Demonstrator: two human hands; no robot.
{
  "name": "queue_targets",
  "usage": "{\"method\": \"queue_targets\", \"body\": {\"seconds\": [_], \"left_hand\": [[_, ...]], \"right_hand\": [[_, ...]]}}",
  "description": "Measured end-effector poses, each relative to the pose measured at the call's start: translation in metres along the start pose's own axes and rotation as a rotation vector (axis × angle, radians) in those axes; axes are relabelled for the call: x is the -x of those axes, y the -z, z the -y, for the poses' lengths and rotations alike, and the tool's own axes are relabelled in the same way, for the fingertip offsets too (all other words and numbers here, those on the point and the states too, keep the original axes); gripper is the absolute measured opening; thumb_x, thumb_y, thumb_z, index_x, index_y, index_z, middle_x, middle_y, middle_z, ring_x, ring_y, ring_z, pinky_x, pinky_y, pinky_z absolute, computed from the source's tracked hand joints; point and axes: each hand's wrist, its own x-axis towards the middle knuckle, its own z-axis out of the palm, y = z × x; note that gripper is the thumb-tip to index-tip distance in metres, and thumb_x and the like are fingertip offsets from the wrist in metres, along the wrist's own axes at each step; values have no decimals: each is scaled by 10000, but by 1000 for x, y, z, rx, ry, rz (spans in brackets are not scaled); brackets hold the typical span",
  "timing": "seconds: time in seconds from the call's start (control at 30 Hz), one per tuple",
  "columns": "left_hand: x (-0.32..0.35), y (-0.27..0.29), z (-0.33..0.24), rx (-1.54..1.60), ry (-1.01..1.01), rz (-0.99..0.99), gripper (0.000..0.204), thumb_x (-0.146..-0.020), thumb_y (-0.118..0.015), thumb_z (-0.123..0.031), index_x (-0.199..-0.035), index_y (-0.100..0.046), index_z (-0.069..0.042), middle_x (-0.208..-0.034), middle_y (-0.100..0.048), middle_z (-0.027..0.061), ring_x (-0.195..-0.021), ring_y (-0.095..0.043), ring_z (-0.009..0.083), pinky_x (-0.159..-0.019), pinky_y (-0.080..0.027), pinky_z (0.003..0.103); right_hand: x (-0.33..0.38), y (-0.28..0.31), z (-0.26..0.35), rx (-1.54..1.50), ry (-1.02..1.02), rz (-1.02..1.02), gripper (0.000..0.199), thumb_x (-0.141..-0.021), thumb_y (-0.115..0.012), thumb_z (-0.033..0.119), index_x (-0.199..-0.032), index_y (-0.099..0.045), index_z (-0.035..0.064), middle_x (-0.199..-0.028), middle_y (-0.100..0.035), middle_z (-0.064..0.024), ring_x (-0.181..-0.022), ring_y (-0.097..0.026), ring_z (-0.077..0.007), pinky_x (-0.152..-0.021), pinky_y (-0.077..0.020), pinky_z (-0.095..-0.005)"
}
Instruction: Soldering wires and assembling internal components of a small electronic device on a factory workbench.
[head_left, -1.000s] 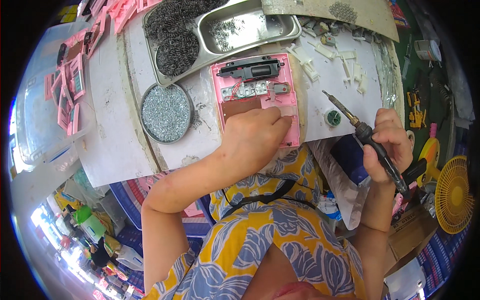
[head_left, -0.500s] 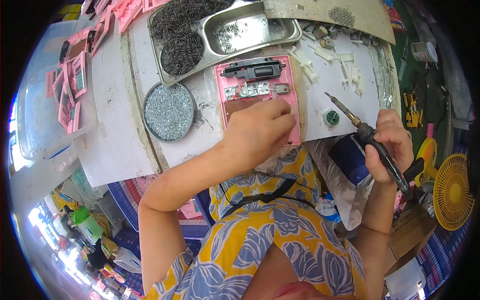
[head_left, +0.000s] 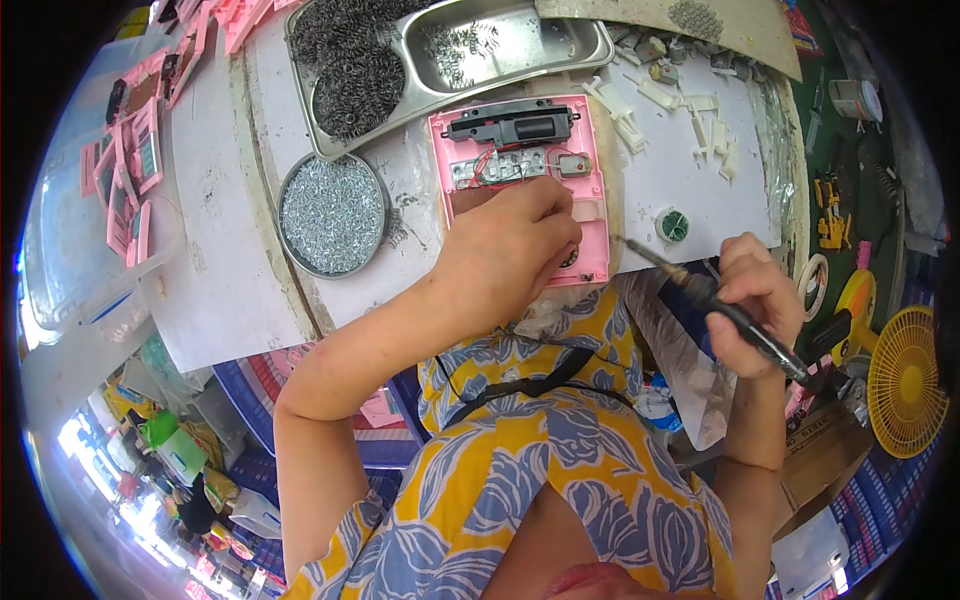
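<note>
A pink plastic casing (head_left: 594, 235) lies in front of me on the table, with a black plastic part (head_left: 530, 127), a metal plate (head_left: 520, 164) and thin red wires inside it. My left hand (head_left: 515, 238) reaches over its lower half with fingers pinched together. What they pinch is hidden; a small dark round part (head_left: 571, 257) peeks out beside the fingertips. In my right hand (head_left: 757, 305) is a soldering iron (head_left: 735, 312), gripped by its black handle. Its tip points left and sits close to the casing's right edge.
Left of the casing stands a round dish of small silvery pieces (head_left: 333, 216). Behind it is a metal tray (head_left: 590, 60) with dark springs. A small green-topped round container (head_left: 672, 225) and white plastic parts (head_left: 712, 130) lie right. Pink casings (head_left: 130, 190) fill the far left.
My right hand has brought the soldering iron left and toward me, its tip now near the casing. The left hand has shifted slightly, and a dark round part shows by its fingertips.
</note>
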Motion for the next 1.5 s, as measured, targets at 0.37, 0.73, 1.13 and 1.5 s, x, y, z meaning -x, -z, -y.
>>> {"method": "queue_targets", "body": {"seconds": [0.37,0.73,1.13,1.5], "left_hand": [[0,3,7,-83,-109,45,247,-752,-754,-23,-975,-662,-75,-1030,-624,74,-879,-668,282,-694,-553,379],[7,0,3,-114,-90,3,291,-766,-800,-100,-1008,-644,-61,-1048,-632,102,-930,-647,309,-765,-551,398],[1,6,8,309,74,-3,127,-892,-721,26,-1014,-689,43,-914,-688,113,-808,-699,210,-690,-553,311],[0,4,6,162,69,26,113,-906,-685,16,-1013,-687,-22,-935,-657,99,-830,-700,229,-696,-559,332]], "right_hand": [[-3,-12,-2,44,-12,79,223,-668,-767,66,-839,-627,36,-753,-551,-59,-676,-508,-188,-573,-380,-286],[6,2,-7,52,-11,20,253,-670,-757,66,-880,-620,29,-778,-535,-67,-706,-489,-189,-611,-382,-292],[5,6,-6,59,12,5,263,-684,-756,82,-896,-613,24,-790,-520,-74,-721,-478,-195,-640,-377,-298],[3,4,-7,39,25,-8,241,-689,-757,73,-879,-618,25,-776,-536,-74,-713,-492,-201,-626,-381,-302]]}}
